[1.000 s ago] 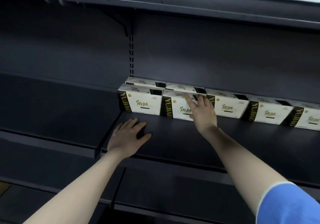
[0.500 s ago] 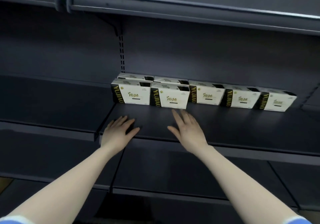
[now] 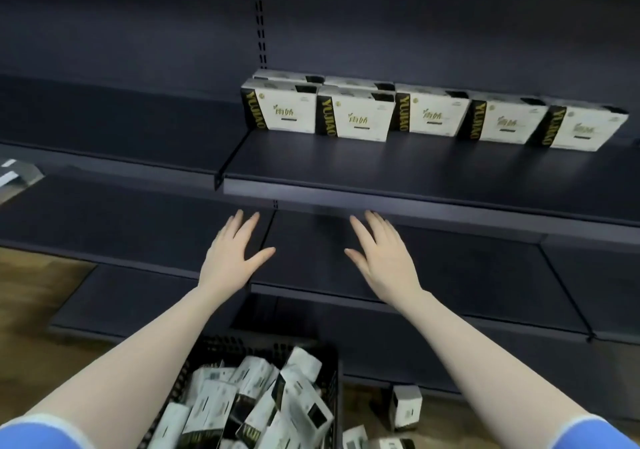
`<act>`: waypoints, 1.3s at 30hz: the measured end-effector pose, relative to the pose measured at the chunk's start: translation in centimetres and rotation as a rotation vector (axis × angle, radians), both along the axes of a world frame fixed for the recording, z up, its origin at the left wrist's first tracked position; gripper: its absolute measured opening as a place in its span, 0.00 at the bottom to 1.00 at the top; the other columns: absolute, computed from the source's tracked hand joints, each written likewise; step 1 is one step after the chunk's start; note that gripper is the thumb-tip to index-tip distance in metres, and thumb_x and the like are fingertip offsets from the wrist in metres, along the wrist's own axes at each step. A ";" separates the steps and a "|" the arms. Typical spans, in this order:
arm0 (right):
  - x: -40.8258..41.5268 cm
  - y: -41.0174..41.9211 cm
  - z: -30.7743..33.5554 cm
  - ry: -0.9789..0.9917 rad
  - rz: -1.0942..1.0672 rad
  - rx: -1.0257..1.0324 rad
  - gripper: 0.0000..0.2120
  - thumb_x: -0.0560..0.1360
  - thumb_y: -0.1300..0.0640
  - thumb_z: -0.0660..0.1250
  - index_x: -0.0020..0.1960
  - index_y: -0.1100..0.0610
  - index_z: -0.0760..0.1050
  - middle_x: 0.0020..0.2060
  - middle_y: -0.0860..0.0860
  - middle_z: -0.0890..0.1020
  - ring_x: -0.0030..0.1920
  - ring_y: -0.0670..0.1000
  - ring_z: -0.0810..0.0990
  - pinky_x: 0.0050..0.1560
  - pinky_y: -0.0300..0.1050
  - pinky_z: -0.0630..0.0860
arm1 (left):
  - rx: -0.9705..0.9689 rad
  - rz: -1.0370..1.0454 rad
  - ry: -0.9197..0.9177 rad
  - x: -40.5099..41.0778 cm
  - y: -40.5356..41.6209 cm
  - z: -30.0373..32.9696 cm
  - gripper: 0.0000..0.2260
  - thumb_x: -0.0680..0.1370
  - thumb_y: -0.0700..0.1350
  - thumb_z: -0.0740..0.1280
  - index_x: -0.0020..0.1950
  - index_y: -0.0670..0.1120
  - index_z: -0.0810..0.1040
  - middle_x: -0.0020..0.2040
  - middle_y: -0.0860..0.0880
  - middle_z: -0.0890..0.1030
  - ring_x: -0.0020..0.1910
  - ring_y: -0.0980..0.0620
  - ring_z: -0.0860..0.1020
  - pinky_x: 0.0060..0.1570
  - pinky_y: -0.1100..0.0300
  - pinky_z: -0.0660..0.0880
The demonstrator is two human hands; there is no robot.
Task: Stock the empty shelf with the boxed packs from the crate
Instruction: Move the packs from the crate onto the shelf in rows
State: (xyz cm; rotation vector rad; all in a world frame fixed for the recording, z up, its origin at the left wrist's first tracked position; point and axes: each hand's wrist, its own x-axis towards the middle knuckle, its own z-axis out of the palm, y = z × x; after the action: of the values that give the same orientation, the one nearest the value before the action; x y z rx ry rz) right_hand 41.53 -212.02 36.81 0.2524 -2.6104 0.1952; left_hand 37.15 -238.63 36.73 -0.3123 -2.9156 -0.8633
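Several white-and-black boxed packs [image 3: 356, 119] stand in a row at the back of a dark shelf [image 3: 381, 168], with two more packs behind the leftmost ones. Below, a black crate [image 3: 332, 372] holds a jumble of several more packs [image 3: 249, 400]. My left hand [image 3: 232, 258] and my right hand [image 3: 384, 258] hover in front of the lower shelf, fingers straight and spread, holding nothing. Both hands are below the stocked shelf's front edge and above the crate.
A loose pack [image 3: 405, 407] stands on the wooden floor [image 3: 31, 289] right of the crate, and another lies near the bottom edge. Dark shelves extend left, right and below. A slotted upright [image 3: 260, 25] runs up the back panel.
Both hands have pulled back from the stocked shelf and dropped below its front edge. My view has tilted down, so the crate of packs has come into sight.
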 end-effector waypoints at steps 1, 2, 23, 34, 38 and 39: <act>0.5 -0.2 -0.8 -0.018 -0.003 0.001 0.25 0.76 0.47 0.55 0.65 0.63 0.72 0.61 0.64 0.75 0.61 0.62 0.75 0.63 0.56 0.69 | -0.006 -0.004 -0.031 0.4 -0.5 -1.0 0.32 0.77 0.59 0.63 0.78 0.55 0.55 0.79 0.50 0.52 0.77 0.50 0.49 0.72 0.49 0.55; 1.0 -0.5 -1.7 -0.042 -0.011 0.001 0.25 0.76 0.47 0.55 0.65 0.63 0.72 0.60 0.64 0.76 0.61 0.62 0.75 0.62 0.57 0.70 | -0.009 -0.006 -0.064 0.7 -1.1 -1.9 0.32 0.77 0.59 0.63 0.78 0.55 0.55 0.79 0.50 0.52 0.77 0.51 0.49 0.72 0.49 0.55; 10.7 -8.0 -23.9 -0.682 -0.189 -0.091 0.25 0.77 0.49 0.64 0.68 0.64 0.68 0.62 0.68 0.72 0.62 0.66 0.72 0.62 0.59 0.69 | -0.125 -0.054 -0.668 6.9 -9.6 -24.7 0.37 0.75 0.58 0.68 0.78 0.55 0.53 0.79 0.49 0.52 0.77 0.50 0.50 0.73 0.51 0.54; 15.6 -5.1 -29.9 -0.811 -0.328 -0.108 0.26 0.74 0.49 0.65 0.67 0.64 0.68 0.61 0.67 0.73 0.60 0.66 0.73 0.59 0.59 0.71 | -0.643 -0.755 -0.483 5.7 -0.8 -32.8 0.43 0.74 0.46 0.72 0.79 0.50 0.46 0.79 0.47 0.45 0.77 0.49 0.44 0.75 0.55 0.41; 16.9 -4.1 -30.6 -0.829 -0.381 -0.089 0.28 0.75 0.45 0.58 0.68 0.62 0.67 0.62 0.65 0.73 0.62 0.64 0.73 0.60 0.56 0.71 | -0.662 -0.879 -0.455 6.0 2.8 -34.9 0.42 0.75 0.38 0.69 0.78 0.51 0.44 0.79 0.48 0.45 0.77 0.50 0.43 0.72 0.59 0.36; 17.1 -3.9 -30.7 -0.832 -0.389 -0.089 0.28 0.76 0.44 0.57 0.69 0.61 0.66 0.63 0.65 0.72 0.63 0.63 0.73 0.61 0.56 0.71 | -0.683 -0.902 -0.437 6.0 3.4 -35.4 0.42 0.75 0.37 0.68 0.78 0.50 0.43 0.79 0.48 0.45 0.77 0.50 0.43 0.71 0.59 0.35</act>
State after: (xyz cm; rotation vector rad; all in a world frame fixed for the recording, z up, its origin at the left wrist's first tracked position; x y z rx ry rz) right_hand 58.60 -215.91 6.09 -0.4735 -3.3762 0.3296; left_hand 43.17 -235.27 1.37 -1.7646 -3.3383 0.1396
